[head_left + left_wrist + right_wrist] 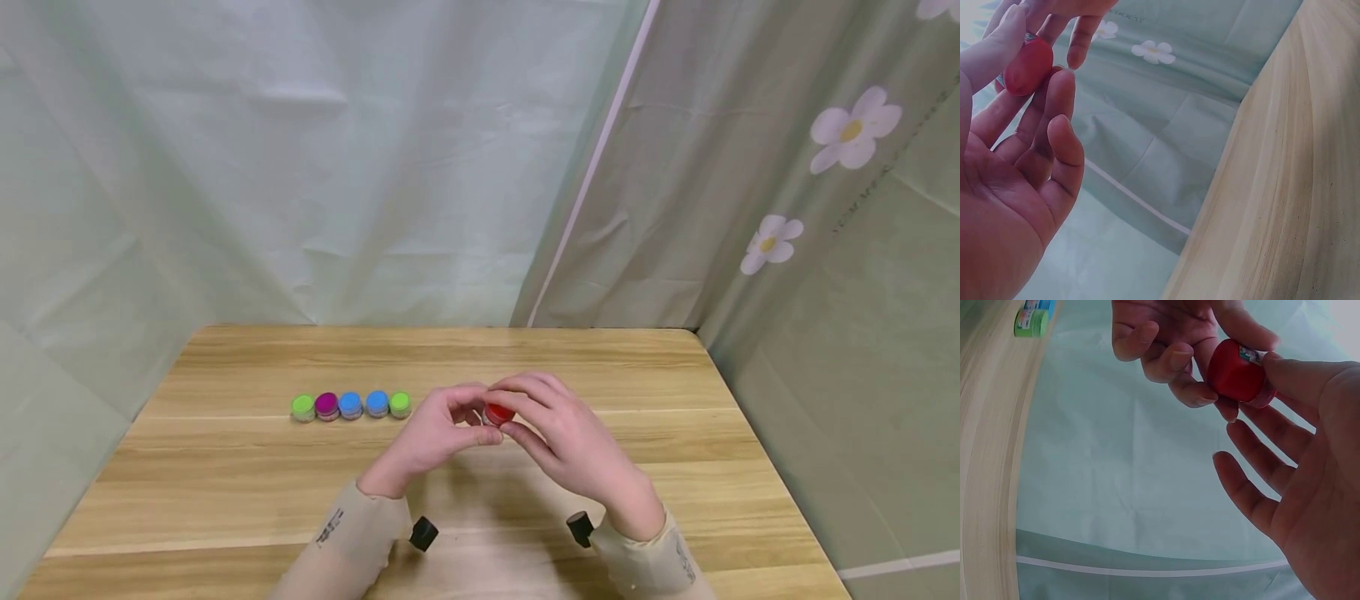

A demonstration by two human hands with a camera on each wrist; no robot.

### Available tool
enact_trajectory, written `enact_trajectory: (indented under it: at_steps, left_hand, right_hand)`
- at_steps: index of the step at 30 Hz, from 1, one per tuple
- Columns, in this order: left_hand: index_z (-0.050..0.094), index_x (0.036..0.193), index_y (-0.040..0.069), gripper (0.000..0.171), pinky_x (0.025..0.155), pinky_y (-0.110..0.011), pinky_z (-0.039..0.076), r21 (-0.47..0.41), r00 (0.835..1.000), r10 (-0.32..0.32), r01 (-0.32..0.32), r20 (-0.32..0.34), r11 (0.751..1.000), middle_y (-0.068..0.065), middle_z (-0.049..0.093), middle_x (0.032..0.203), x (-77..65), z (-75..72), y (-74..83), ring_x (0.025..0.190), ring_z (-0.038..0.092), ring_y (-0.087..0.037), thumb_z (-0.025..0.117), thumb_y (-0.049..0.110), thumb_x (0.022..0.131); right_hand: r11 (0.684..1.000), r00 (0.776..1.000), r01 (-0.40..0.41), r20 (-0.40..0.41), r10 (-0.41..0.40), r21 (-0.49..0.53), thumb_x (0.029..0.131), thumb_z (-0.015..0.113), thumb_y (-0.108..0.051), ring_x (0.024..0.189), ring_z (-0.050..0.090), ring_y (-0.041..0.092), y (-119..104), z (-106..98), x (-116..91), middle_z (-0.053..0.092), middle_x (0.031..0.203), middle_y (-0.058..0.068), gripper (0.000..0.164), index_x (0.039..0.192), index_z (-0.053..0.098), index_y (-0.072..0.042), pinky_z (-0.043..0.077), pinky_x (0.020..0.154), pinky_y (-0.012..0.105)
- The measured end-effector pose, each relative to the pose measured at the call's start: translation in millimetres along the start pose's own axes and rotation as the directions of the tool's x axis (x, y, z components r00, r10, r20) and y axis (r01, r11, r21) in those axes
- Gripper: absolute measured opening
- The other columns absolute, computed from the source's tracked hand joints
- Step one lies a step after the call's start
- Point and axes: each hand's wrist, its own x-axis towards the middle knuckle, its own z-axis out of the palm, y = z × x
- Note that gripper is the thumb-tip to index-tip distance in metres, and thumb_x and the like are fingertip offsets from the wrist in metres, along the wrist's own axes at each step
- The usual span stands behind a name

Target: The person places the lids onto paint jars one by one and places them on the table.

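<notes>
A small red jar (498,413) with a red lid is held up over the table between both hands. My left hand (438,429) pinches it from the left, thumb along the near side. From the other side, the thumb and fingertips of my right hand (576,437) grip the same jar near its lid. In the right wrist view the red jar (1235,374) lies tilted, with a small printed label on its side. The left wrist view shows the jar (1029,65) among the fingertips, partly covered by them.
Left of the hands, a row of small jars stands on the wooden table (225,483): a green jar (303,407), a purple jar (327,405), two blue jars (350,404) and another green jar (401,404). Pale curtains (375,167) hang behind the table and at both sides.
</notes>
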Motion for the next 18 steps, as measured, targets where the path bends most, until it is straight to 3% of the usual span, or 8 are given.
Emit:
enact_trajectory:
  at_steps: [10, 18]
  left_hand:
    - [0.080, 0.116, 0.008, 0.017, 0.090, -0.035, 0.058, 0.048, 0.997, -0.012, 0.008, 0.078, 0.999, -0.003, 0.072, 0.127, -1.7, -1.1, 0.7, 0.111, 0.065, -0.026, 0.077, 0.011, 0.100]
    - [0.081, 0.121, 0.010, 0.024, 0.086, -0.035, 0.056, 0.070, 0.997, -0.064, 0.060, 0.048, 0.996, 0.000, 0.076, 0.116, -0.9, 1.2, 0.7, 0.097, 0.067, -0.027, 0.080, 0.012, 0.098]
  right_hand:
    - [0.998, 0.998, -0.058, 0.017, 0.059, -0.018, 0.101, 0.076, -0.018, 0.130, 0.056, 0.023, -0.9, -2.2, -1.4, 0.062, 0.131, 0.000, 0.040, 0.141, 0.068, -0.017, 0.046, 0.111, 0.040]
    - [0.986, 0.988, -0.155, -0.001, 0.155, -0.061, 0.095, 0.080, -0.041, 0.118, 0.057, 0.019, -2.0, -2.1, -2.1, 0.066, 0.119, -0.007, 0.036, 0.121, 0.072, -0.017, 0.048, 0.105, 0.038]
